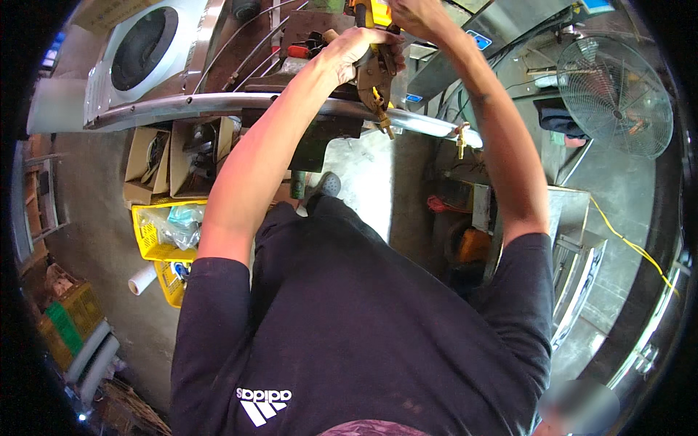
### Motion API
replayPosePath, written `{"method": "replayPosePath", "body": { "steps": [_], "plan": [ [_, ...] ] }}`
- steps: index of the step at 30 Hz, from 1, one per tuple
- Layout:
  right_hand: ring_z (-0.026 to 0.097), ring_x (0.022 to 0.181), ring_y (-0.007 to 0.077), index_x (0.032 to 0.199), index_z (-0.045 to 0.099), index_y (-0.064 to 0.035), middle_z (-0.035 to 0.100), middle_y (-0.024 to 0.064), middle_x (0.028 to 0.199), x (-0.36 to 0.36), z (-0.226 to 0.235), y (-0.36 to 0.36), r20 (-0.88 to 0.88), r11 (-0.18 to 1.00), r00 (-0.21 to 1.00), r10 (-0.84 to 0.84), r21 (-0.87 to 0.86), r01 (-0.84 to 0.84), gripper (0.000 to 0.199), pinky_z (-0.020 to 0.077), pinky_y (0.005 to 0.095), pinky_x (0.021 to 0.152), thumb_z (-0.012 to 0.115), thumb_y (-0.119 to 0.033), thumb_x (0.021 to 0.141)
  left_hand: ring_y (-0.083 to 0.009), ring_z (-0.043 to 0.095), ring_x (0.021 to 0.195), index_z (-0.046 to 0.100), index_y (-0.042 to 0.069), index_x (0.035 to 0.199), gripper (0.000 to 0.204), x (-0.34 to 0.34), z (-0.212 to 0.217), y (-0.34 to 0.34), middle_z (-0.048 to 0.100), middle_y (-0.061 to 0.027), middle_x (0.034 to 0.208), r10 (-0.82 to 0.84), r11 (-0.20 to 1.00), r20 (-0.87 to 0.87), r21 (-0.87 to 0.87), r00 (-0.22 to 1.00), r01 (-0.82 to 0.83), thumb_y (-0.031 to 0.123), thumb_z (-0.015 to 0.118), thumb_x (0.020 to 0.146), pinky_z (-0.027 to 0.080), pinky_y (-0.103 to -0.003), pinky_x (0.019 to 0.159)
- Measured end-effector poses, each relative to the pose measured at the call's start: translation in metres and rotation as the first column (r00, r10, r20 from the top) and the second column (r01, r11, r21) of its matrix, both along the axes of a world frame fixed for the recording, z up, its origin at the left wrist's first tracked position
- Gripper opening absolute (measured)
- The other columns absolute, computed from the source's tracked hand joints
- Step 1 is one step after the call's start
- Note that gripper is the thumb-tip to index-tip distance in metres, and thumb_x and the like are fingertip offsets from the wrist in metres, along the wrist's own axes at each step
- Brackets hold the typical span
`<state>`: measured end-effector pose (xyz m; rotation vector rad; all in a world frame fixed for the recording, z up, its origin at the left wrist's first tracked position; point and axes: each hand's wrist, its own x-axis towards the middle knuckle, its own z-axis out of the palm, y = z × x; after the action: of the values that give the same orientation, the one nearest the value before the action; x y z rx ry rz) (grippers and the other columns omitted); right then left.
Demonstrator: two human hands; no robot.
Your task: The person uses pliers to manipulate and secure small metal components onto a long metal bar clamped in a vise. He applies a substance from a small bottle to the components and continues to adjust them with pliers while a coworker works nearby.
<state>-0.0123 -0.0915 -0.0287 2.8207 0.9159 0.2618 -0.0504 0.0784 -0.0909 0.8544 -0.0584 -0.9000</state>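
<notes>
Both of my hands are together at the top edge, over the far side of the metal-edged workbench (240,100). My left hand (358,52) is closed around a brownish metal piece (374,78), whose narrow brass-coloured fitting (384,123) points down toward me. Just beyond it is a yellow-and-black tool (375,11), cut off by the edge of the view. Close beside this tool is my right hand (420,18), its fingers curled. What they grip is hidden. A second brass fitting (461,142) hangs at the bench edge, below my right forearm.
A white appliance with a round black opening (145,49) stands at the left. Cardboard boxes (147,163) and a yellow crate (149,232) sit below the bench. On the right are a large wire-caged fan (618,94), metal cabinets and a yellow cable (625,243). A person's blurred head shows lower right.
</notes>
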Motion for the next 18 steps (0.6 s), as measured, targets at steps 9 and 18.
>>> {"method": "replayPosePath", "body": {
  "steps": [9, 18],
  "plan": [
    [0.057, 0.136, 0.0345, 0.140, 0.061, -0.0113, 0.062, 0.0157, 0.144, -0.016, 0.027, -0.041, 0.193, 0.830, 0.808, 0.557, -0.106, -0.547, 0.058, 0.0386, 0.0482, 0.120, 0.067, -0.043, 0.092, -0.0206, 0.072, 0.081, 0.072, 0.002, 0.110, 0.020, 0.024, -0.016, -0.029, 0.072, -0.0073, 0.091, -0.308, 0.944, 0.177, -0.067, 0.935, 0.324, 0.016, 0.069, 0.096, 0.061, -0.038, 0.077],
    [0.055, 0.122, 0.0314, 0.123, 0.055, -0.0076, 0.059, 0.0119, 0.117, -0.058, 0.013, -0.072, 0.054, 0.955, 0.960, 0.276, -0.130, -0.268, 0.046, 0.0418, 0.0475, 0.108, 0.072, -0.027, 0.084, -0.0206, 0.074, 0.079, 0.073, 0.000, 0.112, 0.029, 0.018, 0.007, -0.049, 0.075, -0.0105, 0.092, -0.543, 0.837, 0.102, 0.136, 0.833, 0.529, 0.019, 0.078, 0.091, 0.062, -0.035, 0.072]
  ]
}}
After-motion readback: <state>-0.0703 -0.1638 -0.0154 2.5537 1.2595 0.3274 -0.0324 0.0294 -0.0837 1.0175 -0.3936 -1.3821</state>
